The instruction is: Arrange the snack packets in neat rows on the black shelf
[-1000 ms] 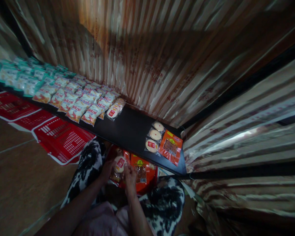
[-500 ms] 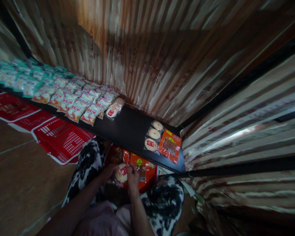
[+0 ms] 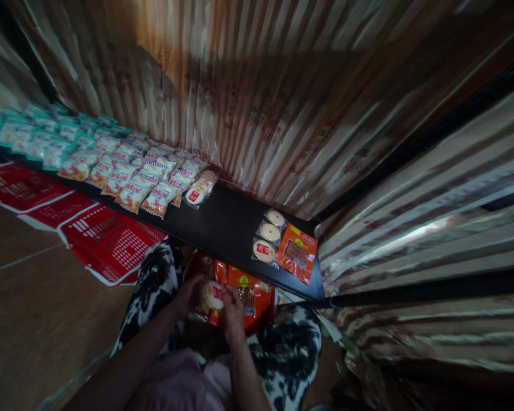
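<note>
A clear packet of round pale biscuits (image 3: 213,295) with a red label is held between my hands, low over a red tub. My left hand (image 3: 191,294) is closed on its left side, and my right hand (image 3: 233,306) pinches its right edge. Beneath them, the red tub (image 3: 270,313) holds an orange snack packet (image 3: 245,297) with a yellow circle and more packets in shadow. Above, on the narrow black shelf (image 3: 227,222), lie a row of round biscuit packets (image 3: 264,250) and another orange packet (image 3: 297,252).
White-and-orange snack bags (image 3: 128,182) and green bags (image 3: 38,137) fill the shelf's left part, beside a stack of biscuits (image 3: 199,191). Red printed sheeting (image 3: 107,242) hangs below the shelf's front edge. Pleated curtain (image 3: 257,103) and black poles (image 3: 394,291) stand behind and right.
The biscuit packet has come up slightly and is turned between my hands. My left hand has moved up a little with it. Things on the shelf lie as before.
</note>
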The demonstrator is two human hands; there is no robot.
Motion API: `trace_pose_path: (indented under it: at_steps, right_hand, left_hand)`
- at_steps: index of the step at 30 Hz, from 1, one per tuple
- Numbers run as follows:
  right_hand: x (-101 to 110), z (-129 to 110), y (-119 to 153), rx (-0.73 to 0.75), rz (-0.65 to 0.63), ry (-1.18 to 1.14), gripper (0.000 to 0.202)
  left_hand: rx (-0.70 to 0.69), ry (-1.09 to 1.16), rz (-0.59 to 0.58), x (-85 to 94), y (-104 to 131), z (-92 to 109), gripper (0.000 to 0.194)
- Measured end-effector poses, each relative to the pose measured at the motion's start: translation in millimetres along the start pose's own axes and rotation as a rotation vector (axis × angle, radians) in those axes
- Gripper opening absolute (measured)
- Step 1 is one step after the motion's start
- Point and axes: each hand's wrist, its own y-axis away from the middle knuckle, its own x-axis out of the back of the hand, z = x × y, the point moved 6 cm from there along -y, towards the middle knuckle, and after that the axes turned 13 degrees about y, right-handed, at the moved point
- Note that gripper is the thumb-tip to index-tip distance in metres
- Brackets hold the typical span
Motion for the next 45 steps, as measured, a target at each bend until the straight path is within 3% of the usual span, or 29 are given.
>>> trace_pose_path:
  at_steps: [8, 11, 15, 22, 28, 35, 45]
  right_hand:
    - [5, -2, 1, 0.025, 0.053, -0.087, 0.05]
    - [8, 0, 1, -0.005, 0.086, -0.126, 0.053]
    - [8, 3, 2, -0.009, 0.035, -0.144, 0.052]
    - [4, 7, 3, 0.021, 0.014, -0.148, 0.043]
    - [0, 15, 3, 0.005, -0.061, -0.067, 0.046]
    - [-2, 3, 13, 0.103, -0.155, -0.023, 0.032]
    - [-2, -7, 12, 0.262, -0.09, 0.166, 0.038]
  left_hand:
    - [-0.03, 0.062, 0.033, 11.2, -4, 1, 0.014]
    - [-0.064, 0.034, -0.043, 4.4, 0, 2, 0.018]
    - [-0.131, -0.04, -0.201, -10.6, 8, 6, 0.02]
    - [-0.12, -0.145, -0.219, -15.4, 15, 5, 0.031]
    - [-0.14, -0.126, -0.15, -10.3, 12, 4, 0.042]
    - [-0.16, -0.149, -0.074, -12.9, 14, 7, 0.04]
    - [-0.284, -0.426, 0.018, -13.6, 27, 19, 0.039]
